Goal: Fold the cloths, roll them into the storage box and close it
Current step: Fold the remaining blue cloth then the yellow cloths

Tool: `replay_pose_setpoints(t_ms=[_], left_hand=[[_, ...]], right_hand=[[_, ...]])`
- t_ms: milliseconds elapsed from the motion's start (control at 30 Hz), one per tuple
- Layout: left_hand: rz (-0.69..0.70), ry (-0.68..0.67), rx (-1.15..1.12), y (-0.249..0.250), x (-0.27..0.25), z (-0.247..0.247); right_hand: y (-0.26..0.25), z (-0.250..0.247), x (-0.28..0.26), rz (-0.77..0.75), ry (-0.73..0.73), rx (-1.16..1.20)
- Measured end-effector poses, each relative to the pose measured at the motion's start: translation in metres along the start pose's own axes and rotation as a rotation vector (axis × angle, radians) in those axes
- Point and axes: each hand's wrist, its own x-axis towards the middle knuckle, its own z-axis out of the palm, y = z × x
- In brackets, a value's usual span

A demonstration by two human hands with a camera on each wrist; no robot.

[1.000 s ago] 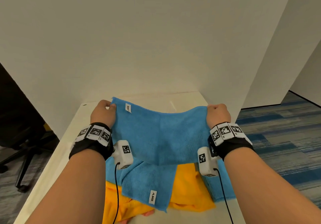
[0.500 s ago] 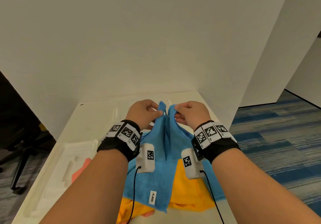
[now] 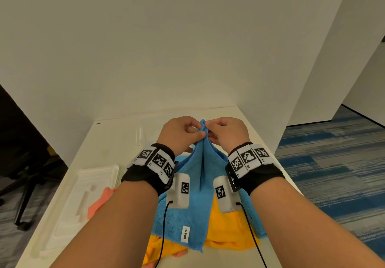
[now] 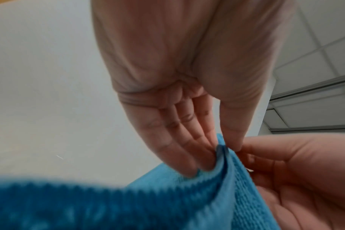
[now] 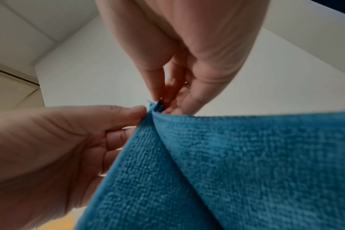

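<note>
far left on the white table (image 3: 108, 142): a clear storage box lid (image 3: 83, 186), with a salmon cloth (image 3: 100, 200) just beside it. left hand (image 3: 180, 135) pinches one upper corner of the blue cloth (image 3: 195, 188) between thumb and fingers (image 4: 189, 155). right hand (image 3: 226, 133) pinches the opposite corner; both corners meet, touching, raised above the table. the blue cloth hangs doubled along a centre fold, its lower edge resting on an orange cloth (image 3: 227, 232). far right: blue striped carpet (image 3: 333, 163).
</note>
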Motion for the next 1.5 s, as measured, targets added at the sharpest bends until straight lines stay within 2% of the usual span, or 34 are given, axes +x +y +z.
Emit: replay_pose_setpoints(t_ms=[133, 300, 367, 433, 500, 533, 700, 833, 967, 1067, 1267, 1433, 1500], left_hand=[[-0.003, -0.095, 0.013, -0.001, -0.002, -0.005], [0.001, -0.191, 0.073, -0.006, -0.003, -0.013], [0.029, -0.166, 0.111, -0.009, -0.003, -0.014], [0.094, -0.05, 0.196, -0.013, -0.001, -0.014], [0.136, 0.042, 0.3, -0.015, 0.001, -0.016], [0.148, 0.036, 0.354, -0.016, 0.003, -0.018], [0.113, -0.155, 0.474, -0.009, 0.003, -0.024], [0.152, -0.134, 0.482, -0.01, 0.003, -0.029], [0.153, -0.107, 0.465, -0.008, 0.002, -0.039], [0.163, -0.051, 0.464, -0.011, 0.003, -0.049], [0.144, 0.067, 0.419, -0.02, 0.002, -0.069], [0.151, 0.044, 0.43, -0.022, 0.001, -0.072], [0.162, 0.024, 0.45, -0.023, 0.0, -0.072]], right_hand=[[-0.002, 0.002, 0.003, -0.02, 0.027, -0.088], [0.001, -0.001, 0.005, -0.076, -0.011, -0.183], [0.0, -0.003, 0.004, -0.122, -0.012, -0.279], [-0.002, -0.003, 0.003, -0.172, -0.03, -0.348], [-0.003, -0.002, 0.0, -0.208, -0.082, -0.342], [-0.004, -0.002, -0.001, -0.224, -0.113, -0.315], [-0.008, -0.001, -0.005, -0.27, -0.183, -0.209], [-0.003, 0.0, -0.005, -0.227, -0.262, -0.292], [0.003, 0.0, -0.007, -0.161, -0.411, -0.707], [0.012, -0.004, -0.007, -0.1, -0.449, -0.861], [0.027, -0.016, -0.001, 0.015, -0.431, -0.958], [0.028, -0.015, -0.002, 0.05, -0.439, -1.058], [0.026, -0.014, -0.004, 0.051, -0.463, -0.987]])
